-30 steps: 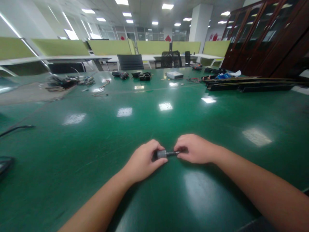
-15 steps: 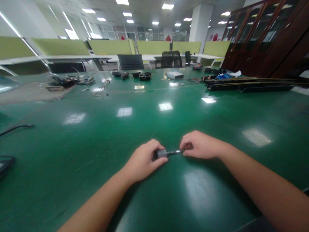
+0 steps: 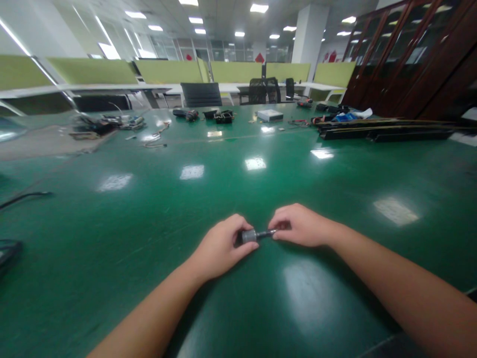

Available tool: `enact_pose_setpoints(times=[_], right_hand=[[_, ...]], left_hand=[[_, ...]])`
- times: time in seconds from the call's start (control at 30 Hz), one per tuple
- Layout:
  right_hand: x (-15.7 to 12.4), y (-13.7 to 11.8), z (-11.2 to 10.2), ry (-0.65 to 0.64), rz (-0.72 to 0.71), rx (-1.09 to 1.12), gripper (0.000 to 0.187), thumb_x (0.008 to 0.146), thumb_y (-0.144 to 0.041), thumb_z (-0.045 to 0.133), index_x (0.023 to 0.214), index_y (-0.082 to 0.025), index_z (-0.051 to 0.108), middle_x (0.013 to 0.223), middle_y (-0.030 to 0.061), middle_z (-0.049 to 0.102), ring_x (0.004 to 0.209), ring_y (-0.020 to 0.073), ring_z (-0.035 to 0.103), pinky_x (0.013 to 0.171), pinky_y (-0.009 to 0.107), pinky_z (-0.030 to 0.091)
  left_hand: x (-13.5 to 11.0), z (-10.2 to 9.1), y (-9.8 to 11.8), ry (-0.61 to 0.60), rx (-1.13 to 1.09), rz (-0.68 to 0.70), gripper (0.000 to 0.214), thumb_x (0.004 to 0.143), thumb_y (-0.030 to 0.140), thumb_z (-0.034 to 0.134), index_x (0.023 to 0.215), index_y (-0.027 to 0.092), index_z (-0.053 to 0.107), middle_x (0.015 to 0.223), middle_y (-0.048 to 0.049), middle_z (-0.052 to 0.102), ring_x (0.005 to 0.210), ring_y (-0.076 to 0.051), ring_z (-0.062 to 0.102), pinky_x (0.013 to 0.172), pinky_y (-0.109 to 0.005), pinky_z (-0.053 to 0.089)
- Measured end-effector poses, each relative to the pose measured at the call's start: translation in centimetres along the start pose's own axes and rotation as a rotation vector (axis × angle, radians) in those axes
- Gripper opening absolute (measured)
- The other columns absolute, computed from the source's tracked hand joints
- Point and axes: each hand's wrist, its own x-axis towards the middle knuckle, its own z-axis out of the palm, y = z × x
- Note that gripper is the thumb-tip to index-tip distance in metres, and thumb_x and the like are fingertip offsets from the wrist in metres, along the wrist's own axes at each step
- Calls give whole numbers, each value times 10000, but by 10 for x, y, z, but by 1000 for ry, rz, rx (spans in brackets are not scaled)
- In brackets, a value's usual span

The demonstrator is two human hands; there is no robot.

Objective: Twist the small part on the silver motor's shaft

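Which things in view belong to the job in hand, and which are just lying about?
Likely the job:
- grey cylinder, in the left hand
- slim dark shaft, at the right hand's fingertips

Apparently lying about:
- pale flat box
- long black strips
- black cable

Ceiling lights (image 3: 259, 8) cast white glare across the green tabletop (image 3: 156, 209); edges look stretched.

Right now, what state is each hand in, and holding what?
Left hand: closed, holding the grey cylinder between thumb and fingers.
Right hand: closed, fingertips at the outer end of the thin dark shaft.
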Motion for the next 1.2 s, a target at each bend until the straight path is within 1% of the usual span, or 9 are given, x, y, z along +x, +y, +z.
enact_pose_setpoints(times=[0.13, 0.23, 0.33, 0.43, 0.5, 0.7, 0.97, 1.2], right_hand=[[10, -7, 19, 95, -126, -6, 122, 874, -191, 691, 975, -168, 756, 896, 48, 710, 843, 163, 624, 779, 280, 459], [12, -8, 24, 121, -139, -14, 118, 878, -196, 692, 977, -168, 751, 911, 52, 714, 854, 167, 625, 781, 281, 458], [11, -7, 24, 124, -132, -31, 126, 884, -213, 692, 988, -174, 751, 910, 49, 715, 854, 169, 624, 782, 284, 456], [10, -7, 23, 121, -124, -33, 135, 887, -207, 687, 999, -174, 753, 909, 49, 714, 849, 166, 625, 777, 281, 457], [11, -7, 23, 117, -125, -30, 136, 885, -202, 686, 999, -169, 754, 911, 51, 716, 847, 164, 626, 776, 279, 456], [10, -7, 23, 118, -147, -44, 127, 875, -200, 693, 984, -170, 750, 905, 46, 714, 850, 166, 620, 774, 278, 447], [9, -8, 22, 110, -161, -44, 133, 868, -205, 697, 989, -171, 742, 907, 47, 705, 850, 167, 616, 774, 276, 452], [10, -8, 23, 107, -164, -81, 136, 890, -225, 675, 998, -172, 740, 899, 52, 700, 842, 170, 605, 761, 283, 442]], left_hand=[[2, 2, 2, 9, 18, 9, 231, 825, 368, 730, 985, 216, 659, 906, -14, 671, 778, -186, 611, 665, -283, 434], [3, 3, 4, 20, 21, -3, 236, 824, 366, 730, 988, 212, 657, 911, -18, 673, 782, -189, 611, 661, -283, 436], [2, 1, 4, 15, 6, 5, 274, 817, 394, 741, 1013, 216, 669, 909, -16, 668, 769, -184, 605, 657, -282, 436], [1, -1, 3, 4, -26, 16, 248, 898, 424, 653, 1039, 222, 685, 884, -14, 660, 746, -173, 596, 653, -280, 434], [0, -2, 3, 0, -30, 10, 237, 937, 412, 601, 1048, 223, 692, 879, -17, 661, 741, -170, 593, 654, -280, 434], [1, -2, 4, -18, 17, 5, 229, 874, 370, 679, 1043, 215, 687, 887, -18, 675, 744, -176, 598, 663, -284, 431], [1, -2, 5, -11, -3, 16, 207, 868, 378, 682, 999, 217, 687, 881, -17, 680, 747, -179, 604, 669, -287, 435], [2, -2, 4, -4, -4, 9, 211, 866, 383, 675, 998, 219, 687, 864, -19, 678, 741, -182, 605, 658, -283, 440]])
